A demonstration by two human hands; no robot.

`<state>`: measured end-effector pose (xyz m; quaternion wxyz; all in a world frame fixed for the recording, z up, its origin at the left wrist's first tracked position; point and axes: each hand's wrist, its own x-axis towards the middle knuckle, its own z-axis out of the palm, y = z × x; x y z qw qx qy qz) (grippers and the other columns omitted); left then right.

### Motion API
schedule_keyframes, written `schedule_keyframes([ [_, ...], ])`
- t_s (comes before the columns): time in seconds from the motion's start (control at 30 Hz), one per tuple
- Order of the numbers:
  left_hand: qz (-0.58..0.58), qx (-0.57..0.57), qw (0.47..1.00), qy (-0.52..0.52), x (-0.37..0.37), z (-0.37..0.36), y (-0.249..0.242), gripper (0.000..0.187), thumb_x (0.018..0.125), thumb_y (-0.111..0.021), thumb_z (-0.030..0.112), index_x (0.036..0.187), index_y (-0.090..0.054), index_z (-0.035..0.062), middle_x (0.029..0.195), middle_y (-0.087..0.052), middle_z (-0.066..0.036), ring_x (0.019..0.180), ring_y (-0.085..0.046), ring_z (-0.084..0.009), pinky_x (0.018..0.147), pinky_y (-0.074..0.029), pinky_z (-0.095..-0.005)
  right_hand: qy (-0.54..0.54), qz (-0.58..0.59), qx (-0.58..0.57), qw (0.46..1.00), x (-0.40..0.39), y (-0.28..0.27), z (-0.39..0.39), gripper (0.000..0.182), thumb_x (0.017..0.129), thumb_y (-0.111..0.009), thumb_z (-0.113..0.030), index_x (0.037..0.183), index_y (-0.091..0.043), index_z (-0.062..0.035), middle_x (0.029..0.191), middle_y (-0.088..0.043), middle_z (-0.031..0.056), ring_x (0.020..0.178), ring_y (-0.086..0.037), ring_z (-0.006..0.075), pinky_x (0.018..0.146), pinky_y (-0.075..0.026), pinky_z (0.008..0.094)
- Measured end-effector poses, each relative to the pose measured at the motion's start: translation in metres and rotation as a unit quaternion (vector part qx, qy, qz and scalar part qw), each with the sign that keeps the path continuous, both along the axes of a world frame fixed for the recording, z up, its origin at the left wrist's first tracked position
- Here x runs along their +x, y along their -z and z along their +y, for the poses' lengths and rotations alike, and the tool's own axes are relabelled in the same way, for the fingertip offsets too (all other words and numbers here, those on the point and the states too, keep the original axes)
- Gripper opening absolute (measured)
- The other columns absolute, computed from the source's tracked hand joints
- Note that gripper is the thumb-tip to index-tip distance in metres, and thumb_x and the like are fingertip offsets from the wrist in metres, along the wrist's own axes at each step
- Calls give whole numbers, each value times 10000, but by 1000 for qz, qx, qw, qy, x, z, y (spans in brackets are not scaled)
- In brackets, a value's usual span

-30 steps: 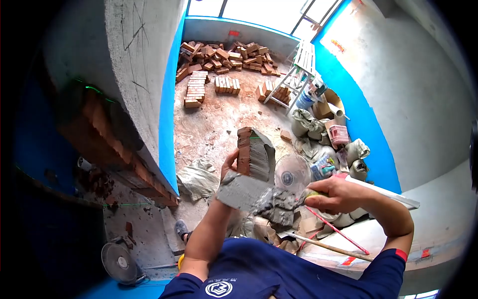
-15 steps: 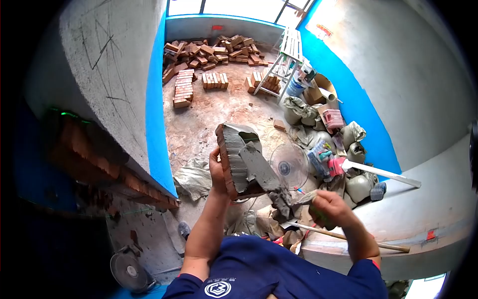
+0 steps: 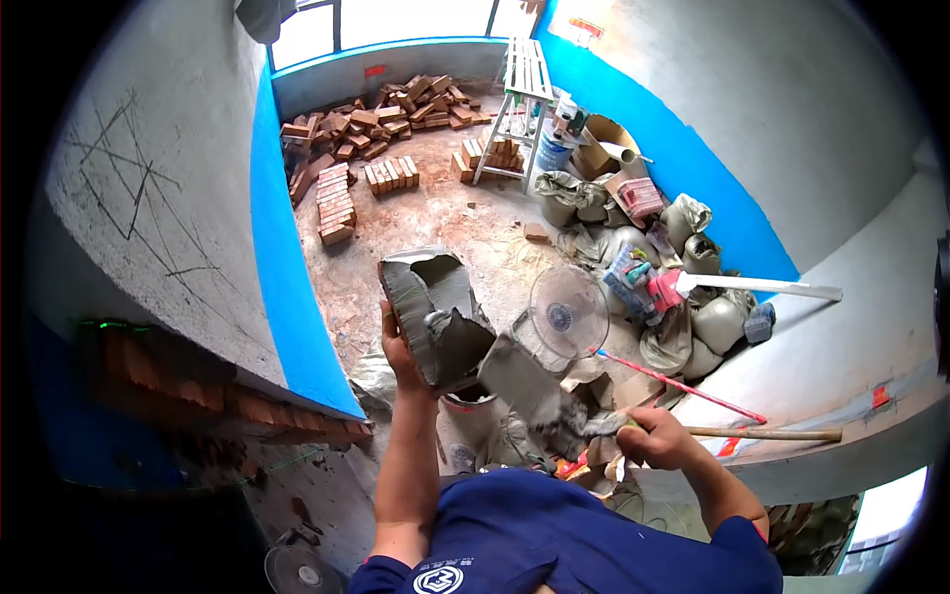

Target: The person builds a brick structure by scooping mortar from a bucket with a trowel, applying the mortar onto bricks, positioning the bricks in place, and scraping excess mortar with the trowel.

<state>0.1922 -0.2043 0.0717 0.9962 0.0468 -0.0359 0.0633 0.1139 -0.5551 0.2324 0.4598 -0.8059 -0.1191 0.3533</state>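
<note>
My left hand (image 3: 400, 358) holds up a brick (image 3: 414, 332) by its edge, the palm beneath and the thumb on its left side. Grey wet mortar (image 3: 445, 282) coats the brick's upper face, ridged and lumpy, with a dark hollow near the far end. My right hand (image 3: 657, 439) is closed round the handle of a trowel (image 3: 522, 378). The flat blade, smeared with mortar, points toward the brick just off its right side. Clumps of mortar cling near the trowel's neck. Below the brick, the rim of a bucket (image 3: 468, 401) partly shows.
A fan (image 3: 564, 313) stands ahead, before stuffed sacks (image 3: 717, 322) along the right wall. Loose bricks (image 3: 426, 104) lie piled at the back, with short brick rows nearer. A stepladder (image 3: 515, 119) stands beyond. At left runs a brick wall (image 3: 218, 396) under construction.
The trowel has come off the mortar and moved down and right, away from the brick. The brick has tilted, and its mortar looks more heaped. My view has turned slightly.
</note>
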Motion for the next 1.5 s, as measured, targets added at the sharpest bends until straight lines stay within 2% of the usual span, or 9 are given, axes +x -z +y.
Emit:
schedule_keyframes([
  [0.1,-20,-23,999,13,-4,-3,-2,702,963,-364,560,1433,-380,38,1385,-467,-238,1237,-486,-416,1056,-379,-551,58,-21,12,998,9,2,7,302,960,-569,-329,900,-567,-32,699,-588,-1,608,-558,64,565,-449,248],
  [0.27,-1,-40,999,15,-9,-10,-1,698,954,-419,557,1427,-395,45,1413,-454,-211,1260,-473,-405,1084,-353,-535,-28,-278,4,960,32,34,28,386,887,-665,-326,1102,-609,-11,785,-637,175,694,-645,314,649,-491,370],
  [0.5,7,-30,997,74,-26,-14,0,589,990,-403,493,1370,-482,51,1374,-519,-166,1240,-508,-355,1079,-366,-506,-1,-388,-18,921,68,38,42,363,893,-654,-306,1071,-587,3,869,-647,219,810,-648,400,684,-507,419],
  [0.57,-65,-132,983,109,-31,-20,-10,595,993,-388,491,1388,-466,53,1401,-494,-168,1270,-482,-357,1095,-345,-508,14,-388,-29,921,77,43,40,395,892,-656,-318,1094,-594,15,901,-651,228,839,-654,393,713,-515,410],
  [0.87,-11,-135,985,107,-35,-14,11,595,994,-386,483,1390,-458,44,1383,-507,-187,1243,-508,-371,1070,-377,-522,56,-402,-52,912,92,27,34,478,884,-665,-349,1118,-597,62,972,-659,249,916,-663,380,781,-527,401],
  [1.27,-44,-104,982,148,-48,-24,-8,628,986,-392,504,1389,-449,25,1371,-512,-205,1216,-531,-379,1051,-401,-531,-57,-515,-114,847,113,-17,48,448,874,-685,-352,1085,-611,37,907,-658,218,842,-657,377,741,-528,406],
  [1.33,-21,-117,980,160,-48,-22,-18,611,994,-384,488,1378,-460,18,1356,-523,-210,1206,-541,-378,1051,-402,-531,-66,-397,-94,911,118,-43,56,433,894,-651,-405,1053,-641,-2,776,-647,175,701,-650,275,657,-498,350],
  [1.4,55,-54,990,120,-44,-19,5,646,971,-408,517,1381,-455,20,1339,-535,-211,1176,-558,-388,1009,-444,-537,-86,-282,-130,947,115,-78,69,423,917,-606,-440,945,-644,-20,718,-637,160,680,-646,296,655,-494,375],
  [1.5,-27,-20,995,97,-46,-19,17,589,1001,-389,464,1367,-470,10,1339,-540,-202,1191,-559,-357,1032,-435,-507,-107,-126,-175,971,127,-89,83,438,927,-590,-452,907,-638,-18,648,-589,78,574,-592,157,547,-472,336],
])
